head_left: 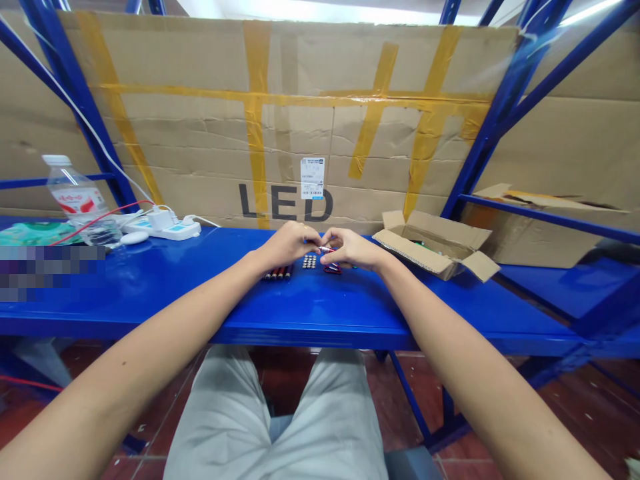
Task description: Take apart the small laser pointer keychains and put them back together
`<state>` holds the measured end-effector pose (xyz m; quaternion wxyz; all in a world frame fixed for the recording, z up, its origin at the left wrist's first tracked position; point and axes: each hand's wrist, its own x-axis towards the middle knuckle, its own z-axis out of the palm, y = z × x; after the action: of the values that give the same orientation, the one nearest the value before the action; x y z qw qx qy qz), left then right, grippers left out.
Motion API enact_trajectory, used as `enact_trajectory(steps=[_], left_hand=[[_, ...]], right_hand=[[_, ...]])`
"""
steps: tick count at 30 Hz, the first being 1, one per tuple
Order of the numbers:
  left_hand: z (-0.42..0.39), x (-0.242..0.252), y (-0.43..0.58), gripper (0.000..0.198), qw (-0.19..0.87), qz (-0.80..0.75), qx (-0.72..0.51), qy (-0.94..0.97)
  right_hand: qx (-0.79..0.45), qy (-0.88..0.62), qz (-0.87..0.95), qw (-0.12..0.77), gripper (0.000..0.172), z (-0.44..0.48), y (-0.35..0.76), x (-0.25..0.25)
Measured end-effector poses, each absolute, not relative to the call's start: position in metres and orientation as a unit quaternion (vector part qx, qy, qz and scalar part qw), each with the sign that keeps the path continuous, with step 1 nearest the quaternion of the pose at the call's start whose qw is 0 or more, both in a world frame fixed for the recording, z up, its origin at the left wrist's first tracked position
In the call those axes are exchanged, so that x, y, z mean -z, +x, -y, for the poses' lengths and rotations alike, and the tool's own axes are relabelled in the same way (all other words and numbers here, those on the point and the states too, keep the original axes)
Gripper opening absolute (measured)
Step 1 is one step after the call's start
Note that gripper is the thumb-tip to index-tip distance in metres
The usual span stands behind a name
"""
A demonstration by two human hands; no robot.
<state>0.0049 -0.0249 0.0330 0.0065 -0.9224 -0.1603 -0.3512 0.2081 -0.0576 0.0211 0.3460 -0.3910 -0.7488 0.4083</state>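
Taped cardboard (205, 150) backs a blue table (165, 287). From the left come a bottle (80, 200), a power strip (176, 231), dark tubes (281, 273) and the left hand (291, 241), fingertips close together at a red piece (328, 249). Silver caps (310, 262) lie in rows; the right hand (353, 248) pinches the piece, near an open carton (420, 257).

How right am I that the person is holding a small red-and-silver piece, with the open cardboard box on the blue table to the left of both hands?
Not quite: the head view shows the open cardboard box to the right of the left hand and right hand. It does sit on the blue table, and the person is holding a small red-and-silver piece.
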Motion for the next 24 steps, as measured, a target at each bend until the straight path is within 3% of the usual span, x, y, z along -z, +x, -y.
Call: enact_trajectory(steps=[5, 12, 18, 24], left_hand=[[0.027, -0.033, 0.003, 0.009, -0.047, 0.178, 0.369, -0.911], [0.026, -0.035, 0.003, 0.008, -0.062, 0.189, 0.398, -0.895], [0.020, -0.032, 0.002, 0.011, 0.055, 0.154, 0.360, -0.919], [0.020, -0.028, 0.006, 0.012, 0.117, 0.129, 0.346, -0.922]], right_hand=[[-0.299, -0.387, 0.777, 0.398, 0.023, 0.048, 0.206, -0.016], [-0.282, -0.359, 0.783, 0.424, 0.027, 0.056, 0.204, -0.024], [-0.339, -0.385, 0.788, 0.340, 0.029, 0.063, 0.208, -0.029], [-0.460, -0.362, 0.744, 0.321, 0.026, 0.060, 0.211, -0.026]])
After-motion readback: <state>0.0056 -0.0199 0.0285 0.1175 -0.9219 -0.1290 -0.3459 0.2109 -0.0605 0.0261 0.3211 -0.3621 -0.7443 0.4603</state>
